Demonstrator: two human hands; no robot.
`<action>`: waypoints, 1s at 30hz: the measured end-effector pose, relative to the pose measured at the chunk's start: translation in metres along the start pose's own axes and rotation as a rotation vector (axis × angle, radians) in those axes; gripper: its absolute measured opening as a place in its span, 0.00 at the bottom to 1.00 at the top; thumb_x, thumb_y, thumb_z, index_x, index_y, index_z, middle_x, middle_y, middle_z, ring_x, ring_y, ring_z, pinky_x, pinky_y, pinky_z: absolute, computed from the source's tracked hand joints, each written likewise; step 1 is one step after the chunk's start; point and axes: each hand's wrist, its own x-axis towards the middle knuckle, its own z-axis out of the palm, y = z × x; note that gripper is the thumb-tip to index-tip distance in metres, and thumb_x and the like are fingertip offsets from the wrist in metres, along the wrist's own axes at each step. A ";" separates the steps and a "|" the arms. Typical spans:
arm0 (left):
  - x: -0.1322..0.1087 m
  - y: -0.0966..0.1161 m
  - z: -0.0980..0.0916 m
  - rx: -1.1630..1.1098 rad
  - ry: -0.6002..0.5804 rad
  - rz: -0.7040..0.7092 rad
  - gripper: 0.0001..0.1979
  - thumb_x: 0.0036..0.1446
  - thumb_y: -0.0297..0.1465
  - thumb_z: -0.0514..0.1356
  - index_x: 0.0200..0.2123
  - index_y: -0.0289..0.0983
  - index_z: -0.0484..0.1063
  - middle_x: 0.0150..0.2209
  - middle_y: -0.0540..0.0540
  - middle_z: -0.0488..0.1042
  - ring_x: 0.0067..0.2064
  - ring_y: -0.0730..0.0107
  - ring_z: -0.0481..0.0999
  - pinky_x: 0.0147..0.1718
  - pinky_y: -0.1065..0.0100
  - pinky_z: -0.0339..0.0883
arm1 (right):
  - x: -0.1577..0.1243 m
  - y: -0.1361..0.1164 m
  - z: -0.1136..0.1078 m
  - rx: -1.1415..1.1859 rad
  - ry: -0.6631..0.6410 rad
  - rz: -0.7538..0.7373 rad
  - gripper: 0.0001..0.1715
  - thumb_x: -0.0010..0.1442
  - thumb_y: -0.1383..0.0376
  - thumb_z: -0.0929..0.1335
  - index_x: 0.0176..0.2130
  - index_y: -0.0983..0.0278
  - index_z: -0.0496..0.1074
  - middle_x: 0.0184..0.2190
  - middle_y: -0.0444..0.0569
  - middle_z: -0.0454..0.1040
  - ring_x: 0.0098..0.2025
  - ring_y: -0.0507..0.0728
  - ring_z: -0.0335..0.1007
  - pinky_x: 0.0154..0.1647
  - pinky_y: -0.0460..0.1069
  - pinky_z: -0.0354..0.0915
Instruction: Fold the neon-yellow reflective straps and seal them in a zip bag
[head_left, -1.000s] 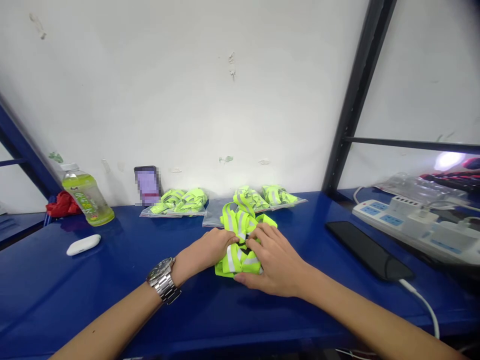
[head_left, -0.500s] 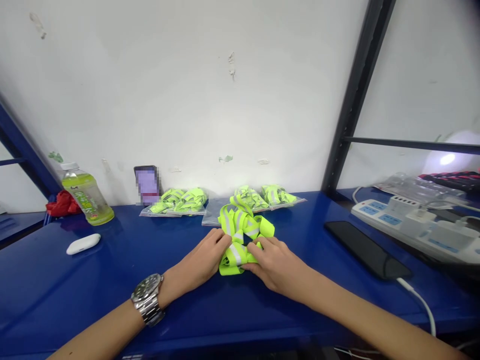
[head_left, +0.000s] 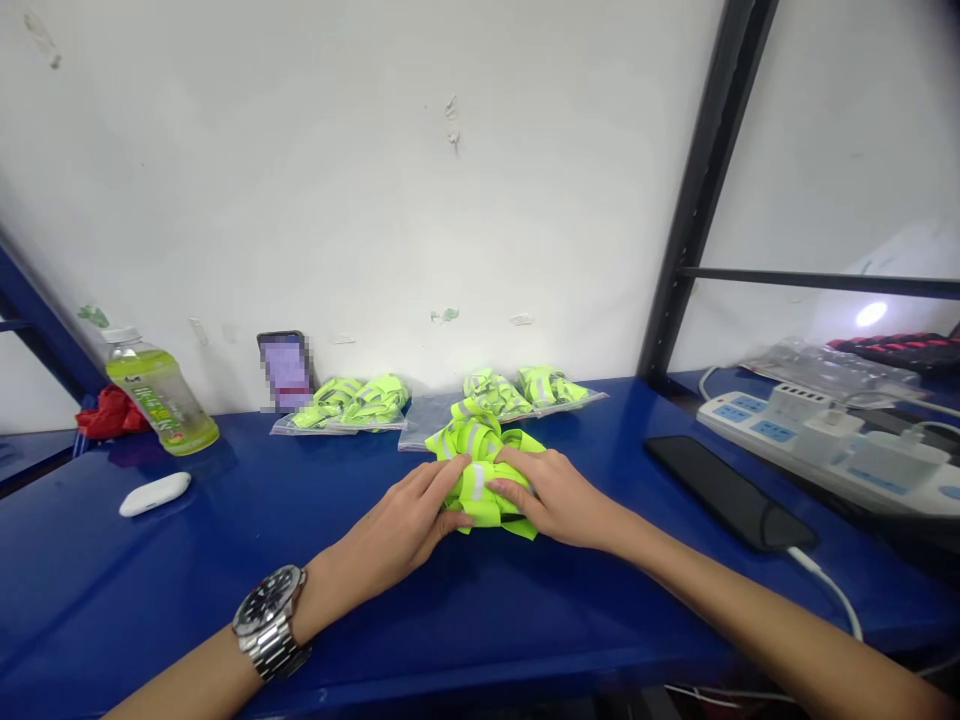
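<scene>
A bundle of neon-yellow reflective strap with silver stripes lies bunched on the blue table. My left hand grips its left side, thumb at the lower edge and fingers over the top. From the right, my right hand is closed on the bundle, thumb laid across its front. Loose loops of the strap rise behind my fingers. Just beyond lies a flat clear plastic bag, partly hidden by the strap. A steel watch is on my left wrist.
Bagged yellow straps lie along the wall, left and right. At left are a green drink bottle, a red cloth, a white case and a propped phone. A black phone and power strip are at right.
Both hands have pressed the strap into a more compact bundle. My right thumb has moved from underneath to its front, and my left thumb now shows at the lower edge.
</scene>
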 end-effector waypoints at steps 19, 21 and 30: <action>0.030 -0.007 -0.008 -0.144 -0.179 -0.440 0.17 0.63 0.42 0.50 0.29 0.36 0.67 0.22 0.51 0.67 0.23 0.71 0.65 0.23 0.70 0.50 | -0.012 -0.004 0.016 -0.240 0.130 -0.210 0.39 0.59 0.49 0.66 0.59 0.70 0.57 0.54 0.66 0.62 0.57 0.69 0.56 0.53 0.64 0.62; 0.028 -0.005 -0.008 -0.073 -0.178 -0.447 0.18 0.64 0.42 0.49 0.28 0.36 0.68 0.22 0.50 0.68 0.24 0.70 0.66 0.24 0.69 0.51 | -0.011 -0.004 0.015 -0.281 0.130 -0.215 0.35 0.59 0.50 0.67 0.56 0.70 0.60 0.56 0.66 0.60 0.59 0.70 0.54 0.54 0.63 0.61; 0.013 -0.003 0.010 -0.019 0.051 -0.044 0.17 0.68 0.29 0.42 0.48 0.36 0.68 0.45 0.40 0.71 0.47 0.63 0.69 0.48 0.62 0.64 | 0.001 -0.001 0.013 -0.345 0.025 -0.230 0.14 0.63 0.59 0.65 0.42 0.68 0.67 0.39 0.57 0.69 0.45 0.63 0.63 0.44 0.57 0.63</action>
